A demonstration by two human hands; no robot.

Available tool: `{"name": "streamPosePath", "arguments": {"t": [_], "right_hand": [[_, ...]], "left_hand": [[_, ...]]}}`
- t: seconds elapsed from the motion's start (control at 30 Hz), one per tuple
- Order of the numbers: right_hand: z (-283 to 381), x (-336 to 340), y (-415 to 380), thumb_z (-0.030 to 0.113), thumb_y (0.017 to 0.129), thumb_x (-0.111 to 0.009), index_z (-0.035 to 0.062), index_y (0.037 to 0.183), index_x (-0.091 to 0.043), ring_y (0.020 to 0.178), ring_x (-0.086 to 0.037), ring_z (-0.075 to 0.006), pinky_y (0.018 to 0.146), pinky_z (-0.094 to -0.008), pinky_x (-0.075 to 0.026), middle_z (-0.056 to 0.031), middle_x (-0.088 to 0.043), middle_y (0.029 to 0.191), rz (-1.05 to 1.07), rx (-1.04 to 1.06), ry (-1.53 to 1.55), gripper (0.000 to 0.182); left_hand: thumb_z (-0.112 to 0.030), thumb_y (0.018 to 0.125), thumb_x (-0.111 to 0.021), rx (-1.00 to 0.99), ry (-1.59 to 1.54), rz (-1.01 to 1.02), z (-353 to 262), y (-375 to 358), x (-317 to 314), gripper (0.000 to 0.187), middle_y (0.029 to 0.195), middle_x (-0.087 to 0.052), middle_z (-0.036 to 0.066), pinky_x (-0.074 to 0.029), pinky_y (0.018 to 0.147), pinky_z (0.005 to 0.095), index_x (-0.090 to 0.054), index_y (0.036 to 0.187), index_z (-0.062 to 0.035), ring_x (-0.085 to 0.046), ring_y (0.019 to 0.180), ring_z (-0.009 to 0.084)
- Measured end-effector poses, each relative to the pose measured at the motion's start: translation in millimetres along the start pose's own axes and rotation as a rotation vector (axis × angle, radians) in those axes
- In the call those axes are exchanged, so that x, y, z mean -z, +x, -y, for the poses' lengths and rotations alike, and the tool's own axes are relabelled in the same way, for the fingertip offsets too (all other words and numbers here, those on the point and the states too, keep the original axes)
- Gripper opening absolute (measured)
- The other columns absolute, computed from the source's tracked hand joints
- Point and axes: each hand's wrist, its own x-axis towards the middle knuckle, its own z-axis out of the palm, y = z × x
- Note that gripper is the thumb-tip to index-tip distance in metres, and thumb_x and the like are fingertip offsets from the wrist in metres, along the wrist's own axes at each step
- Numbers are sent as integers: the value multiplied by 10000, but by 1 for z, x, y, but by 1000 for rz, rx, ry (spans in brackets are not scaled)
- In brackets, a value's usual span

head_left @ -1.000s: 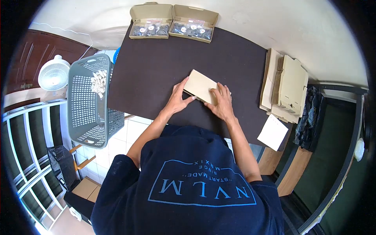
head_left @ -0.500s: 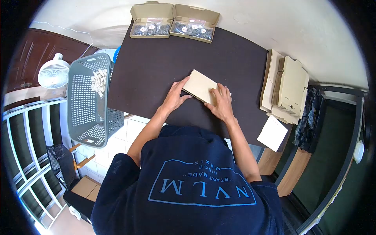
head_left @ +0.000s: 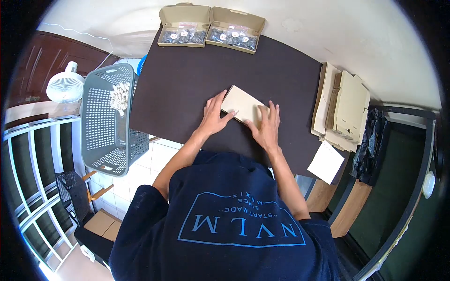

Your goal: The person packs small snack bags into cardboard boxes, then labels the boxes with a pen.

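Observation:
A closed, flat cardboard box (head_left: 243, 103) lies at a slant on the dark table in front of my body. My left hand (head_left: 214, 114) is at its left end, the fingers along the edge and the thumb on the near top edge. At the right end, my right hand (head_left: 266, 124) rests its bent fingers on the box, with the thumb at the near side. Both hands hold the box between them.
Two open boxes (head_left: 184, 39) (head_left: 233, 40) with bagged dark items stand at the table's back edge. Flattened cardboard (head_left: 349, 105) and white paper (head_left: 326, 161) lie at the right. A grey basket (head_left: 108, 122) and a white fan (head_left: 65, 88) are at the left.
My left thumb has moved onto the box's near top edge. My right fingers have shifted slightly and lie straighter over the box's right end.

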Motion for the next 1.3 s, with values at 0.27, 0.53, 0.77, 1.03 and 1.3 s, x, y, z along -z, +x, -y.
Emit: {"name": "streamPosePath", "arguments": {"t": [0.27,0.53,0.77,1.03,1.3], "right_hand": [[2,-17,-13,410,940,-544,110,1448,-392,1419,-126,-500,1070,-700,-167,-265,-182,1541,-5,-74,-310,610],[-11,4,-14,364,896,-615,137,1411,-440,1436,-118,-476,1085,-676,-208,-260,-197,1543,55,-72,-39,590],[-99,65,-57,116,830,-668,-2,852,-670,690,-649,-322,650,-377,-521,-171,-660,792,-752,-498,121,120],[-270,129,-167,134,777,-728,38,908,-742,735,-695,-293,723,-364,-539,-165,-712,799,-920,-976,-64,163],[-313,120,-159,175,733,-769,87,1027,-742,861,-669,-325,820,-392,-523,-172,-688,908,-737,-1017,-118,308]], "left_hand": [[-430,837,-688,-34,223,25,3,-6,-13,819,1429,-439,187,-266,1032,495,-332,1451,-22,-342,1338,376],[-361,797,-739,5,214,47,-9,10,-12,803,1393,-447,193,-278,1051,549,-357,1433,-55,-319,1350,386],[-338,857,-683,-7,334,10,-27,4,-13,736,1511,-221,243,-231,1060,595,-330,1480,-171,-209,1384,434],[-318,933,-593,-60,407,168,-25,7,-14,551,1463,-288,253,-237,1068,570,-413,1434,-175,-233,1378,412],[-322,942,-588,10,401,195,-24,7,-19,561,1419,-335,273,-247,1069,558,-390,1447,-180,-278,1357,409]]}}
